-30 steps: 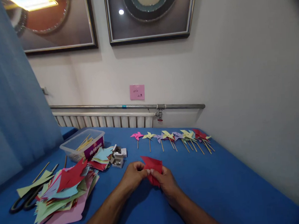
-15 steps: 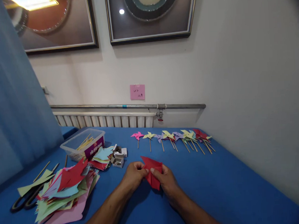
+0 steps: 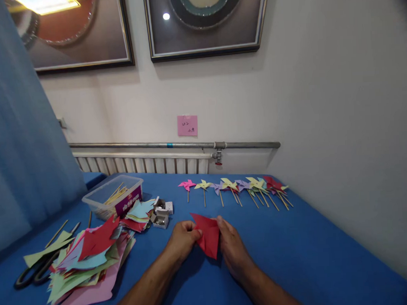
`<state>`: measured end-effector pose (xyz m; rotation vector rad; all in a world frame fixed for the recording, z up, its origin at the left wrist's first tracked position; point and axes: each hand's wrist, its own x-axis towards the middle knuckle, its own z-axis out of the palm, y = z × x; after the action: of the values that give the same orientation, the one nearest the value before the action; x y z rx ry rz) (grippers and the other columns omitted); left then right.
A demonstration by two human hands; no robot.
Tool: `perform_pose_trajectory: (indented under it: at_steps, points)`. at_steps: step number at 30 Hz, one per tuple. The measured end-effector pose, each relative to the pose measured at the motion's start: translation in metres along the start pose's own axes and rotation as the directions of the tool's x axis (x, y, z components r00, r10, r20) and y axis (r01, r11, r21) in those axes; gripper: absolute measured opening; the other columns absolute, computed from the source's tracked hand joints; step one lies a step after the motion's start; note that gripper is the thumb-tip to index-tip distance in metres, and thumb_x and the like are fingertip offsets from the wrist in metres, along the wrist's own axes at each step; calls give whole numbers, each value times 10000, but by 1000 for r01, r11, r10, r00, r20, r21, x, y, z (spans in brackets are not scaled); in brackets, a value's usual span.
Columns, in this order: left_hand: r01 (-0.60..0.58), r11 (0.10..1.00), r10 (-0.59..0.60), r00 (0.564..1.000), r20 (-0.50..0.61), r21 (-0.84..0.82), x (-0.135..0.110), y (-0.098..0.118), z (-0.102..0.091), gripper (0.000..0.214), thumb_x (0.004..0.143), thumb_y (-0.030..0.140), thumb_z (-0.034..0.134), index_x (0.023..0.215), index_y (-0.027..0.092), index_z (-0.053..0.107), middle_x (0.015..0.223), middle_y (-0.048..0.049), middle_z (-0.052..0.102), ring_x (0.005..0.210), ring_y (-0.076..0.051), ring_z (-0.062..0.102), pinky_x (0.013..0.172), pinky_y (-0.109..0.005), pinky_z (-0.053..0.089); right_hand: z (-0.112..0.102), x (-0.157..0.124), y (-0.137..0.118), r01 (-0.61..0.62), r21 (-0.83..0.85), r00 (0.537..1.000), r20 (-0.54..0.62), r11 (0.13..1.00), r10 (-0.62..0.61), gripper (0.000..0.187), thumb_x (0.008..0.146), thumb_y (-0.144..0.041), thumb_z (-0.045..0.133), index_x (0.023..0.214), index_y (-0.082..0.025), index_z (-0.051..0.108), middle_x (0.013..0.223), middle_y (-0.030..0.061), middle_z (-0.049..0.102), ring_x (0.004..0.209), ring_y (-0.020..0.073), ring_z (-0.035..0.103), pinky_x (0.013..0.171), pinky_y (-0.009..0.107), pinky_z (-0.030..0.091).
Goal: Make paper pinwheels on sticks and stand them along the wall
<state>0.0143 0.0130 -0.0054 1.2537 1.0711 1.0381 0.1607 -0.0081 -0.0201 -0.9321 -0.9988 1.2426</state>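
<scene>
A piece of red paper with folded points is held up over the blue table in front of me. My left hand pinches its left side, thumb on the front and the fingers curled behind. At the paper's right edge is my right hand, its fingers stretched out; its thumb is off the front face. Whether some right fingertips touch the back of the paper is hidden. To the left lies a pile of cut coloured paper, with a red sheet on top.
Finished paper pinwheels on sticks lie in a row at the back. At left are a plastic box of sticks, a smaller paper stack, small boxes of metal bits and scissors. A wall borders the right.
My right thumb has come off the front of the red paper, and that hand has shifted slightly right. The paper's right part now lies flatter. My left hand keeps its pinch.
</scene>
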Motion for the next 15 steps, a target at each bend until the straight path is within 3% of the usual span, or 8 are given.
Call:
perform_pose_trajectory:
  at_steps: [3, 6, 10, 15]
  points:
    - [13, 1000, -14, 1000, -15, -16, 1, -2, 0, 273, 568, 360, 709, 532, 190, 499, 442, 38, 496, 421, -79, 391, 482, -236, 240, 2, -2, -5, -45, 124, 999, -20, 991, 48, 586, 742, -756, 638, 888, -190, 673, 771, 56, 730, 752, 235, 682, 684, 330, 497]
    - [18, 999, -18, 1000, -3, -31, 1, -2, 0, 274, 571, 362, 709, 534, 187, 501, 446, 39, 496, 425, -77, 388, 483, -234, 240, 3, -2, -5, -69, 167, 998, -2, 984, 70, 499, 739, -676, 709, 853, -193, 660, 733, 31, 713, 695, 209, 664, 666, 315, 491]
    - [25, 999, -24, 1000, 19, -38, 0, -1, 0, 266, 575, 356, 699, 532, 189, 496, 440, 40, 495, 413, -74, 381, 475, -234, 224, 3, -2, 1, -76, 128, 997, 7, 989, 75, 440, 672, -575, 818, 801, -192, 643, 685, 2, 684, 617, 166, 620, 614, 276, 472]
    - [22, 999, -21, 1000, 22, -27, 0, 0, 1, 242, 583, 319, 699, 534, 183, 503, 441, 46, 491, 424, -73, 394, 479, -229, 241, 2, -2, 5, -94, 79, 995, 27, 992, 92, 465, 611, -526, 871, 854, -187, 666, 739, 27, 720, 656, 182, 652, 666, 295, 505]
